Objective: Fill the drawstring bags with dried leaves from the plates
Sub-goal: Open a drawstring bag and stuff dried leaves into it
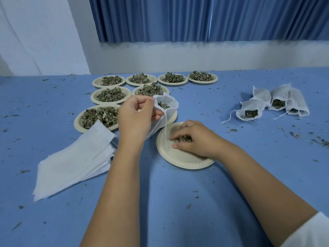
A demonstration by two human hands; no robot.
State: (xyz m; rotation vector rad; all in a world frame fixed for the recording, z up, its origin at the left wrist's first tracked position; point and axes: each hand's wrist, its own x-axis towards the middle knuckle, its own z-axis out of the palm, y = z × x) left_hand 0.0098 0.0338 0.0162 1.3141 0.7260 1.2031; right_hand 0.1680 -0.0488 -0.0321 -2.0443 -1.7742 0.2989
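My left hand [136, 115] pinches the rim of a white drawstring bag [169, 102] and holds it open above the table; some dried leaves show inside it and its string hangs down. My right hand [193, 138] lies curled over a small heap of dried leaves [183, 139] on a nearly bare paper plate [179, 160] in front of me. Several plates heaped with dried leaves [110, 94] stand behind the hands. A stack of flat white bags [74, 163] lies at the left.
Several filled bags [274, 102] lie on their sides at the right, mouths toward me, strings trailing. Leaf crumbs are scattered over the blue table [178, 202]. A blue curtain [195, 18] and white wall stand behind the table's far edge.
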